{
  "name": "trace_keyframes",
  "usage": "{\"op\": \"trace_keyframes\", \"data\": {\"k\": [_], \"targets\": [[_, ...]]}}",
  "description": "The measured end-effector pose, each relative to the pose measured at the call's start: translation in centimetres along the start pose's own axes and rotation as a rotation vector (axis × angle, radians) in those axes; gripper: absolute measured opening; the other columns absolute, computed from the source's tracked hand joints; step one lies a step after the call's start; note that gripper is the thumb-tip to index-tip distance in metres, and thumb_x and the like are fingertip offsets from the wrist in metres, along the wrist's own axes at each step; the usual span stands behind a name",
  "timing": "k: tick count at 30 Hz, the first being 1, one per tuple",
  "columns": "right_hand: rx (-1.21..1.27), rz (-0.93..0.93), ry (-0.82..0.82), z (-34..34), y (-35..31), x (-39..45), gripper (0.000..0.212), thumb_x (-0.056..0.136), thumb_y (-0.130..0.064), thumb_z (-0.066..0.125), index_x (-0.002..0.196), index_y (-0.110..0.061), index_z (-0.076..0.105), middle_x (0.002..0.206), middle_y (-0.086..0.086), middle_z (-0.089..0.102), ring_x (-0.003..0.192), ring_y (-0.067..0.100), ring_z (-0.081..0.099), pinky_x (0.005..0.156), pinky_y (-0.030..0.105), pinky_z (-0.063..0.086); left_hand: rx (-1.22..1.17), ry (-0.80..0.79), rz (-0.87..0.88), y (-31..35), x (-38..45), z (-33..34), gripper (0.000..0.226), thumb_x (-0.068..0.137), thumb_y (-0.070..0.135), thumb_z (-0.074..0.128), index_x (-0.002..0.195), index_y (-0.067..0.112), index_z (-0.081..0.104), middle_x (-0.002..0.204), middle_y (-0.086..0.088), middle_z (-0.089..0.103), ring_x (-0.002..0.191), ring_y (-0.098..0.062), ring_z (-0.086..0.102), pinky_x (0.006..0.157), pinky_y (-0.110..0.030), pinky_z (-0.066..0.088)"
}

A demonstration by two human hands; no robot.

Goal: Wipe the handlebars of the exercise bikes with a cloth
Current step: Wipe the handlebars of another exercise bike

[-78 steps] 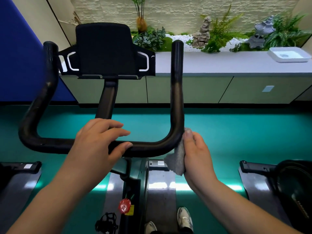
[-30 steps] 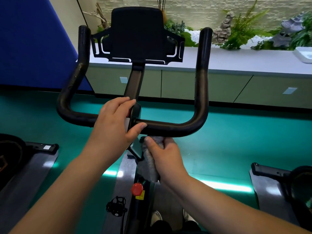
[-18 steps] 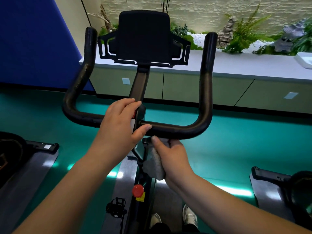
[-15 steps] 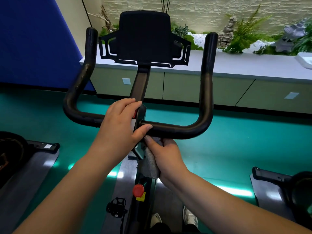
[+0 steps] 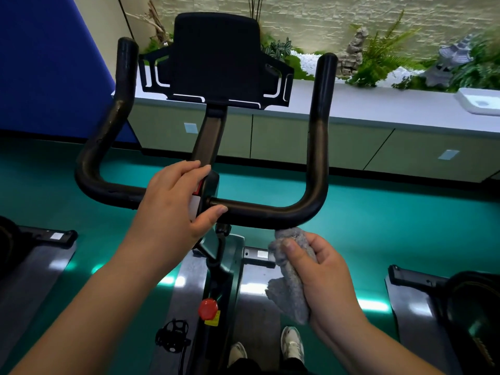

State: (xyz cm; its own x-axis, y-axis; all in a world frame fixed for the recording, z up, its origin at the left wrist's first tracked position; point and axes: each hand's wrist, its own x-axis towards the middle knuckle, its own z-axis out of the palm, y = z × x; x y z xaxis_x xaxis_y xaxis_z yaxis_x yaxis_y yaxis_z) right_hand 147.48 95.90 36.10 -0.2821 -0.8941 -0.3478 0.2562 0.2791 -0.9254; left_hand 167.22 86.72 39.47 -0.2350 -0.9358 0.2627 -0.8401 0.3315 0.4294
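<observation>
A black U-shaped handlebar [image 5: 270, 212] of an exercise bike fills the middle of the view, with a black tablet holder [image 5: 216, 58] above its stem. My left hand [image 5: 176, 204] grips the centre of the bar, fingers over the top and thumb underneath. My right hand [image 5: 322, 269] holds a bunched grey cloth [image 5: 290, 277] just below the right half of the crossbar. The cloth's top edge touches the bar's underside near the right bend.
A red knob [image 5: 207, 308] and a pedal [image 5: 173, 335] sit on the bike frame below. Other bikes [image 5: 460, 301] stand at both sides on the green floor. A long cabinet [image 5: 378, 115] with plants and a white tray [image 5: 479, 101] runs along the back wall.
My right hand has slid the cloth rightward along the underside of the crossbar, from beside the stem toward the right bend. My left hand stays on the centre.
</observation>
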Motion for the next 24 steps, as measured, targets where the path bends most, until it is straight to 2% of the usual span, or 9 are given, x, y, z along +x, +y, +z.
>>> {"op": "trace_keyframes", "data": {"k": [2, 6, 10, 12, 15, 18, 20, 22, 24], "targets": [[-0.035, -0.047, 0.062, -0.5, -0.5, -0.1, 0.039, 0.061, -0.037, 0.071, 0.09, -0.012, 0.065, 0.082, 0.012, 0.07, 0.064, 0.019, 0.064, 0.061, 0.041, 0.057, 0.005, 0.004, 0.003, 0.1, 0.0, 0.0, 0.068, 0.077, 0.05, 0.062, 0.135, 0.016, 0.051, 0.137, 0.001, 0.046, 0.128, -0.018, 0.035, 0.107, -0.028, 0.024], [-0.103, -0.225, 0.153, -1.5, -2.0, 0.0, 0.025, 0.072, -0.017, 0.075, 0.084, -0.006, 0.056, 0.076, 0.008, 0.062, 0.055, 0.005, 0.058, 0.046, 0.017, 0.047, 0.017, 0.012, -0.009, 0.4, 0.2, 0.0, 0.075, 0.073, 0.061, 0.047, 0.131, 0.015, 0.055, 0.131, 0.0, 0.049, 0.124, -0.022, 0.039, 0.104, -0.036, 0.032], [-0.237, -0.523, 0.114, -1.8, -5.0, 1.4, 0.027, 0.061, -0.024, 0.083, 0.076, -0.019, 0.061, 0.072, -0.01, 0.064, 0.063, 0.0, 0.058, 0.055, 0.015, 0.048, 0.023, 0.047, -0.001, 0.6, 0.5, 0.1, 0.07, 0.073, 0.06, 0.048, 0.125, 0.013, 0.058, 0.124, -0.003, 0.053, 0.117, -0.025, 0.042, 0.1, -0.034, 0.033], [-0.461, -0.76, 0.071, -2.2, -6.8, 3.2, 0.023, 0.067, -0.021, 0.081, 0.083, -0.027, 0.066, 0.08, -0.015, 0.066, 0.076, 0.001, 0.06, 0.069, 0.015, 0.049, 0.021, 0.047, -0.006, 0.6, 0.6, 0.1, 0.068, 0.074, 0.058, 0.05, 0.124, 0.013, 0.059, 0.123, -0.003, 0.054, 0.117, -0.024, 0.042, 0.099, -0.031, 0.031], [-1.06, -1.061, -0.144, -2.5, -8.6, 6.7, 0.023, 0.079, -0.032, 0.07, 0.098, -0.019, 0.07, 0.095, -0.007, 0.068, 0.091, 0.018, 0.059, 0.087, 0.025, 0.041, 0.018, 0.057, -0.018, 0.5, 0.6, 0.2, 0.06, 0.075, 0.049, 0.064, 0.124, 0.014, 0.059, 0.123, -0.002, 0.053, 0.117, -0.022, 0.041, 0.099, -0.03, 0.029], [-1.409, -1.064, -0.297, -2.6, -8.6, 8.5, 0.031, 0.086, -0.045, 0.054, 0.102, -0.024, 0.07, 0.094, -0.007, 0.069, 0.097, 0.024, 0.06, 0.096, 0.041, 0.042, 0.014, 0.064, -0.02, 0.3, 0.6, 0.4, 0.058, 0.075, 0.044, 0.067, 0.123, 0.014, 0.059, 0.122, -0.002, 0.053, 0.116, -0.022, 0.042, 0.1, -0.029, 0.029], [-1.498, -0.984, -0.378, -2.4, -8.9, 8.6, 0.035, 0.087, -0.048, 0.045, 0.102, -0.028, 0.069, 0.094, -0.009, 0.068, 0.109, 0.019, 0.058, 0.113, 0.05, 0.023, 0.014, 0.069, -0.018, 0.4, 0.6, 0.5, 0.057, 0.076, 0.044, 0.067, 0.123, 0.013, 0.06, 0.121, -0.002, 0.054, 0.116, -0.023, 0.043, 0.1, -0.03, 0.03], [-1.51, -0.907, -0.491, -1.9, -9.5, 8.6, 0.04, 0.088, -0.05, 0.038, 0.104, -0.029, 0.069, 0.097, -0.01, 0.068, 0.108, 0.013, 0.059, 0.117, 0.046, 0.01, 0.019, 0.076, -0.014, 0.4, 0.6, 0.5, 0.056, 0.076, 0.044, 0.066, 0.123, 0.013, 0.06, 0.121, -0.003, 0.054, 0.116, -0.024, 0.043, 0.1, -0.03, 0.029], [-1.461, -0.827, -0.584, -1.1, -9.9, 8.6, 0.034, 0.092, -0.046, 0.045, 0.111, -0.029, 0.068, 0.106, -0.008, 0.066, 0.105, 0.01, 0.058, 0.118, 0.038, 0.017, 0.021, 0.072, -0.019, 0.5, 0.6, 0.6, 0.056, 0.077, 0.045, 0.065, 0.123, 0.013, 0.059, 0.122, -0.003, 0.053, 0.116, -0.023, 0.043, 0.1, -0.029, 0.028]]}}
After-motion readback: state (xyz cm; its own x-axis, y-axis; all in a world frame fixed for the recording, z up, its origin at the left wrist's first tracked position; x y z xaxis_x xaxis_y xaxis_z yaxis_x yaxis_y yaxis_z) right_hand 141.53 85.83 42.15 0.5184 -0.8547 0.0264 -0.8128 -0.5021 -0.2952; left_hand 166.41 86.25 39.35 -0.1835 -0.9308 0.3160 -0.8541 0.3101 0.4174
